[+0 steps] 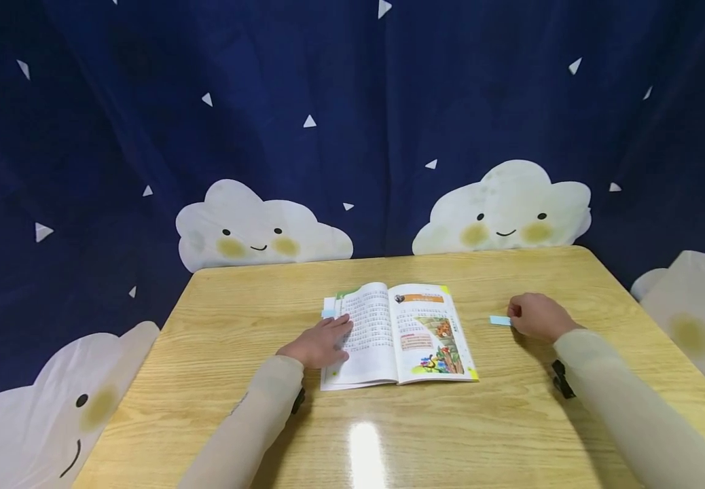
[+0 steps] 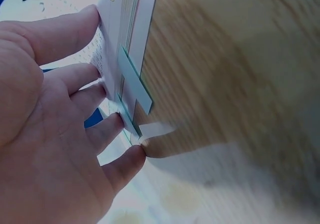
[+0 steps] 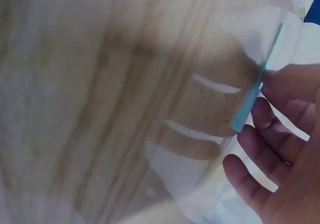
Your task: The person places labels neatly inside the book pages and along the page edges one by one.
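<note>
An open book (image 1: pixel 365 333) lies on the table, with printed text on the left page and coloured pictures on the right page. My left hand (image 1: pixel 320 341) rests on the left page with its fingers spread. Pale blue sticky tabs (image 2: pixel 134 81) stick out past the book's left edge, close to the fingertips of that hand. To the right of the book is a small stack of light blue sticky notes (image 1: pixel 500 320). My right hand (image 1: pixel 538 316) is at its right end, the thumb and index finger pinching its edge; the other fingers are loosely curled in the right wrist view.
The wooden table (image 1: pixel 236 299) reaches back to a dark blue curtain (image 1: pixel 352 102) with white triangles. Smiling cloud shapes (image 1: pixel 505 210) stand along the back and sides. Each wrist wears a dark band (image 1: pixel 563 379).
</note>
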`<state>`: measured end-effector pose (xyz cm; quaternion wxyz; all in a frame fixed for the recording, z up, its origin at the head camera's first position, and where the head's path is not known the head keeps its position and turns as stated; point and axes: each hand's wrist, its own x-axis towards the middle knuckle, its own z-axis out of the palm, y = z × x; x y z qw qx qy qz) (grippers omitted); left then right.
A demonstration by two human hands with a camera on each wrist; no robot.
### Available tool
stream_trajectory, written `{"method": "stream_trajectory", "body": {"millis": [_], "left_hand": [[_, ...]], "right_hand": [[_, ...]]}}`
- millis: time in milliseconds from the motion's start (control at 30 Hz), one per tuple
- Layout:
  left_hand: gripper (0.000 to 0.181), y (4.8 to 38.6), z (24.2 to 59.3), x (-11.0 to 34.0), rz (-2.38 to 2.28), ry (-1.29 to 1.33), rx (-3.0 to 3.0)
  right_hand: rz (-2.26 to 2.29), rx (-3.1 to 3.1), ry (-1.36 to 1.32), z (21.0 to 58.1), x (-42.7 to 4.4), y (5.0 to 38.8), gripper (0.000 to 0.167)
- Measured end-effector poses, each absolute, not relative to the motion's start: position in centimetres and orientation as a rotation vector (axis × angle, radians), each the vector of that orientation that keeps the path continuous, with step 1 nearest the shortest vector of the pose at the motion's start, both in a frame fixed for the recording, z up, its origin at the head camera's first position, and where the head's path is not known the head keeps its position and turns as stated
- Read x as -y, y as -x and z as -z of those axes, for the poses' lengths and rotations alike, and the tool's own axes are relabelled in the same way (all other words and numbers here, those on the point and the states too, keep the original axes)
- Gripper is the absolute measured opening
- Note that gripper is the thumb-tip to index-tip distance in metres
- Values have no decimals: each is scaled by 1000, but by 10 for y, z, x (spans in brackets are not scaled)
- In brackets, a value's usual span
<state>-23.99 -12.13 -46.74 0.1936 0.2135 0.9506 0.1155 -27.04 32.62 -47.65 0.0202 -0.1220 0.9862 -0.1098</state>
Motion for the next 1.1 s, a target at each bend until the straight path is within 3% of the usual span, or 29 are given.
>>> {"method": "stream_trajectory", "body": {"millis": [967,1100], "left_hand": [[66,240,470,123,-372,-611,-2667],[66,240,470,124,-375,-610,-2668]], "right_hand": [[263,-3068,491,469,-319,264,17],[285,-3039,487,468,-318,265,11]]}}
